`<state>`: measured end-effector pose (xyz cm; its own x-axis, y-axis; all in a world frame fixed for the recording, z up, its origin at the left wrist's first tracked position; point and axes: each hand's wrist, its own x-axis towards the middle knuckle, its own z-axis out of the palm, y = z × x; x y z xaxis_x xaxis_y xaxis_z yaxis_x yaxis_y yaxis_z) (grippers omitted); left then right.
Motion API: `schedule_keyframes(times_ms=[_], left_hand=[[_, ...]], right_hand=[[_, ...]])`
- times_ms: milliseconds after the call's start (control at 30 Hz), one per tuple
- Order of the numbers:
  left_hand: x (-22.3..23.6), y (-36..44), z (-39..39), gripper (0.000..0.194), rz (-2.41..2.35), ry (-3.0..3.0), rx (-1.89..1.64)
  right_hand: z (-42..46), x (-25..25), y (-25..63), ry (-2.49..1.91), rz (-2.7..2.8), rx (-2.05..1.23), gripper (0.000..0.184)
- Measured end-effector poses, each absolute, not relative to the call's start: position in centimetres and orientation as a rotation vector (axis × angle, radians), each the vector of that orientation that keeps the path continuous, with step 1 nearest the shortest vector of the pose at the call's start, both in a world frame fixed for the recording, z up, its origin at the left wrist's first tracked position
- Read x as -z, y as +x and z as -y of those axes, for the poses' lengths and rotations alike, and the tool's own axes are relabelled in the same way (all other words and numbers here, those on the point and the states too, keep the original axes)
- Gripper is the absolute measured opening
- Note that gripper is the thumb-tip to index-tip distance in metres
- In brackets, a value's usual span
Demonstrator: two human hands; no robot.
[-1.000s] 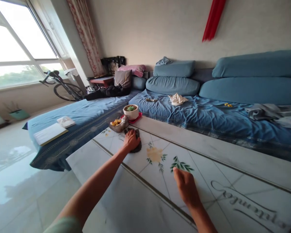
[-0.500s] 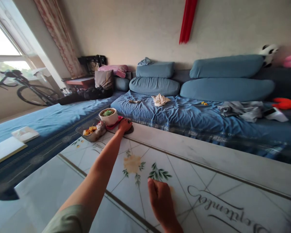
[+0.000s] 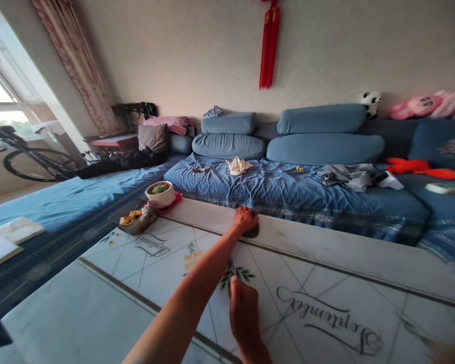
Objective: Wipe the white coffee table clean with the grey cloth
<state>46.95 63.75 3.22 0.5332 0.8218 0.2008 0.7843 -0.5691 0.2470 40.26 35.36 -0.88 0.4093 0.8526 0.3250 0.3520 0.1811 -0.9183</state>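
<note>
My left hand [image 3: 243, 219] is stretched far out over the white patterned table [image 3: 318, 283], its fingers pressed down on a dark cloth [image 3: 252, 232] near the table's far edge. The cloth shows only as a dark patch under and beside the hand. My right hand [image 3: 242, 313] rests near me on the tabletop with its fingers curled under; nothing shows in it. A white pot with a green plant [image 3: 160, 193] on a red mat and a tray of snacks [image 3: 133, 218] stand at the table's far left corner.
A blue sofa [image 3: 288, 187] with cushions, crumpled clothes [image 3: 345, 177] and soft toys [image 3: 420, 166] runs behind the table. A blue-covered bench [image 3: 60, 202] with a book and tissues lies to the left. A bicycle [image 3: 26, 162] leans by the window.
My left hand has slid the dark cloth to the right along the table's far edge, away from the plant pot. The view has turned right. My right hand stays on the table.
</note>
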Motion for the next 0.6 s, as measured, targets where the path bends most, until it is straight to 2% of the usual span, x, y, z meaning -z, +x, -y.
schedule_keyframes(times_ms=[167, 300, 433, 600], left_hand=[[-2.4, 54.8, -59.7, 0.052, -1.002, 2.739, -0.458], [-0.9, 55.6, -56.1, 0.066, -0.583, 2.764, -0.506], [0.5, 51.6, -51.8, 0.070, -0.293, 2.712, -0.485], [-0.5, 41.7, -47.7, 0.068, -0.387, 2.649, -0.389]], right_hand=[[-35.2, 1.5, 41.1, -1.369, 0.919, -0.250, 0.067], [-35.4, 0.9, 41.9, -1.319, 0.943, -0.139, 0.064], [-35.2, 0.5, 42.2, -1.223, 1.122, -0.052, 0.061], [-34.3, 0.3, 42.0, -1.125, 1.469, 0.087, 0.057]])
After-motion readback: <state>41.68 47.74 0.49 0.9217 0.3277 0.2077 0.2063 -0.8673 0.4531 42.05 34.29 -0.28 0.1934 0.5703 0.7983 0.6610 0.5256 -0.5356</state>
